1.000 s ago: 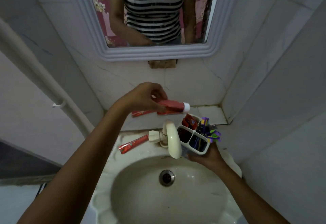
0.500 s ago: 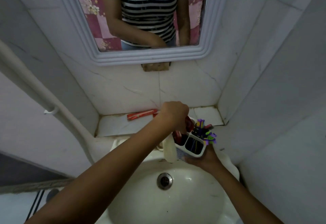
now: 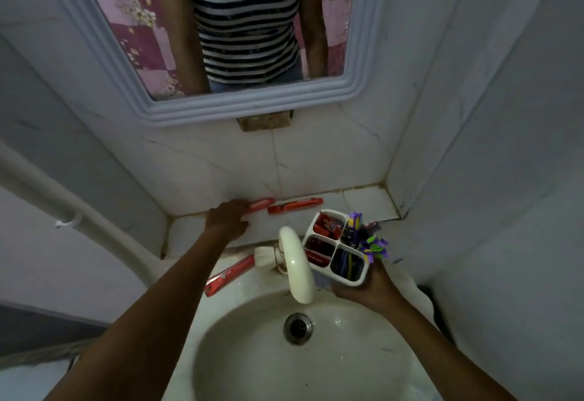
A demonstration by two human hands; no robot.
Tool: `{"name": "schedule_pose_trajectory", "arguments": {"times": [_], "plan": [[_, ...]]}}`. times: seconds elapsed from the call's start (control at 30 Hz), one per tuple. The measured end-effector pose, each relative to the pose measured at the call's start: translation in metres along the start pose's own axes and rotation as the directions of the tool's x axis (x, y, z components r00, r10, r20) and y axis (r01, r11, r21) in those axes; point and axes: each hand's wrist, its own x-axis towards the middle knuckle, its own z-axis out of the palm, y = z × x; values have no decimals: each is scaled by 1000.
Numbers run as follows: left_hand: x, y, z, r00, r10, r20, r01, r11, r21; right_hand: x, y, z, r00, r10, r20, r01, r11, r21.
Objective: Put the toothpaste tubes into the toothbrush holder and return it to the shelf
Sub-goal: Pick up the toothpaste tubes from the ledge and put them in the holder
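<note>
Here the left hand (image 3: pixel 228 218) fingers curl onto a shelf toothpaste tube (image 3: pixel 259 205), right hand (image 3: pixel 374 288) fingers gripping the toothbrush holder (image 3: pixel 335 245).

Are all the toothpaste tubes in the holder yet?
No: two tubes lie on the shelf and another on the sink rim, outside the holder.
</note>
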Motion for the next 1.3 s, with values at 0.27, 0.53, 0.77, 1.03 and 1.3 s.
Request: {"name": "schedule_pose_trajectory", "arguments": {"times": [0.27, 0.53, 0.77, 1.03, 1.3], "plan": [[-7, 0, 22, 1000, 11, 22, -11, 1000, 26, 3, 6, 7, 995, -26, -92, 38, 990, 133], [-50, 4, -60, 984, 119, -136, -172, 843, -510, 3, 9, 5, 994, -37, -105, 53, 987, 153], [-88, 53, -142, 885, 465, 30, -446, 864, -236, 1, 4, 4, 993, -61, -100, 80, 976, 201], [-85, 133, -106, 852, 519, 66, -522, 835, 173, -1, 6, 4, 991, -64, -118, 87, 975, 206], [-76, 48, -77, 962, 221, -160, -249, 950, -187, 2, 8, 2, 995, -81, -60, 91, 978, 188]]}}
